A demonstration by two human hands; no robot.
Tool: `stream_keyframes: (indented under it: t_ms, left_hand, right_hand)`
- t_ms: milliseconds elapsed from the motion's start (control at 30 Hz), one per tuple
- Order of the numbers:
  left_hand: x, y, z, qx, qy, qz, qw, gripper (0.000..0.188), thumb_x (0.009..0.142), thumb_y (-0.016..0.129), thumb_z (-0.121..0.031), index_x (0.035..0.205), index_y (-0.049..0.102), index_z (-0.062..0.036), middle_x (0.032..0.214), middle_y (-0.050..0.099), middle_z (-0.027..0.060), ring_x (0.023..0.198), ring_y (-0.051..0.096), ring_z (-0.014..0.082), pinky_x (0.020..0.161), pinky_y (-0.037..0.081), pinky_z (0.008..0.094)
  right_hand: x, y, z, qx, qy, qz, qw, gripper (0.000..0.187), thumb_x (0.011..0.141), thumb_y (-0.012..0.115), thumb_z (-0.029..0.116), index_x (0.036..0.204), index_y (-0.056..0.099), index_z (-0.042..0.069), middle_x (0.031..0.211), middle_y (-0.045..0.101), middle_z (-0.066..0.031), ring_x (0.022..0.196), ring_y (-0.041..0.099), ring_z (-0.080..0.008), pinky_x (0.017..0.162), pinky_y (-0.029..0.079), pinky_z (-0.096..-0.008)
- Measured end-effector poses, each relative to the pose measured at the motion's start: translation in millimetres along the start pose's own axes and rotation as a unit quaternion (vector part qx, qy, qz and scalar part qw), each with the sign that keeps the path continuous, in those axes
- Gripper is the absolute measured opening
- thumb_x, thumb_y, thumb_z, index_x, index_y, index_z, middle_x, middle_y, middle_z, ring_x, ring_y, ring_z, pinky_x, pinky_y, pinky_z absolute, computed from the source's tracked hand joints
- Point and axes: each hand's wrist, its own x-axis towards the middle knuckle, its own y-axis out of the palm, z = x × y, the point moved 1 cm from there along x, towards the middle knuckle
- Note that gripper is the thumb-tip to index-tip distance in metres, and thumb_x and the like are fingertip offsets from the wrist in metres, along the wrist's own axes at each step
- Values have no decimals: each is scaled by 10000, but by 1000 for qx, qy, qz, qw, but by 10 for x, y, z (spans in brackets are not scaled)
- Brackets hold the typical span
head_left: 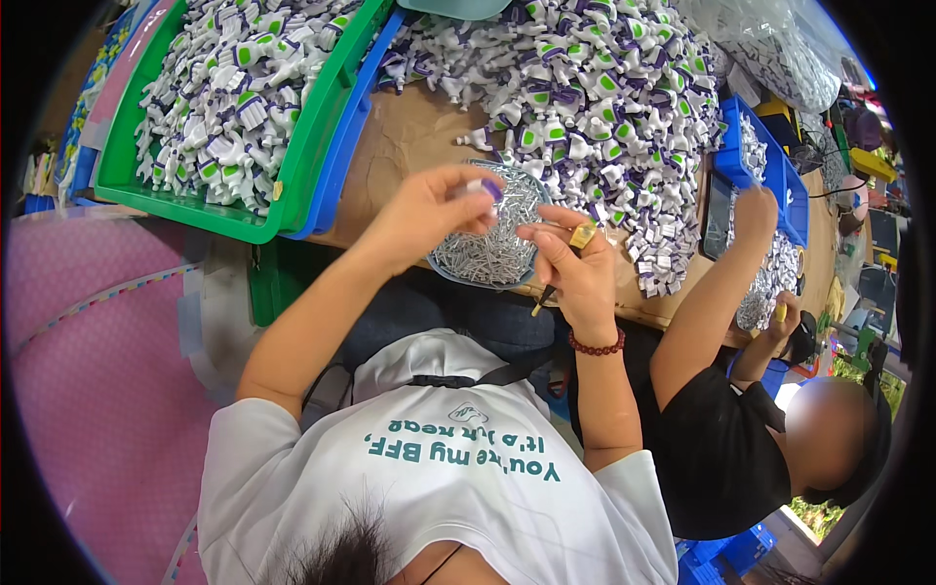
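Observation:
In my left hand [439, 216], the fingers are closed on a small white-and-purple plastic toy part [485, 189], above a round bowl [450, 274]. The bowl is filled with small silvery metal pins or screws [492, 249]. Beside it, to the right, is my right hand [582, 273], its fingers bent together. A yellow piece [582, 235] shows at these fingers, and a thin dark stick with a yellow end [543, 300] hangs below the hand. Whether they are one tool, I cannot tell. A red bead bracelet is on my right wrist.
A large pile of white, purple and green toy parts [585, 88] covers the table's far side. More fill a green bin [263, 230] at the left, next to a blue bin [336, 175]. At the right, a co-worker [721, 458] reaches toward a blue divided tray [773, 175].

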Motion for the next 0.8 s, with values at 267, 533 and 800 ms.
stream_keyframes:
  t_ms: [267, 533, 800]
  left_hand:
    - [-234, 202, 168, -146, -26, 0, 989, 182, 859, 578, -85, 1026, 532, -31, 896, 566, 36, 792, 581, 97, 676, 487, 199]
    - [-250, 242, 279, -100, 30, 3, 994, 182, 833, 606, -64, 1001, 542, -36, 912, 580, 36, 803, 572, 85, 684, 486, 197]
    - [-274, 259, 422, -71, 24, -17, 997, 188, 824, 595, -21, 1003, 543, -36, 1003, 611, 89, 839, 581, 108, 694, 495, 216]
  right_hand:
    - [-74, 117, -164, -185, -199, -14, 962, 86, 796, 603, -28, 867, 638, 7, 836, 583, -50, 714, 524, -91, 629, 409, -201]
    - [-118, 164, -233, -114, -156, -39, 980, 78, 784, 624, -26, 857, 614, -1, 837, 589, -43, 730, 527, -83, 651, 426, -204]
    - [-182, 182, -334, -24, -69, -39, 997, 118, 789, 639, -5, 875, 561, 11, 790, 592, -15, 691, 526, -44, 608, 426, -174]
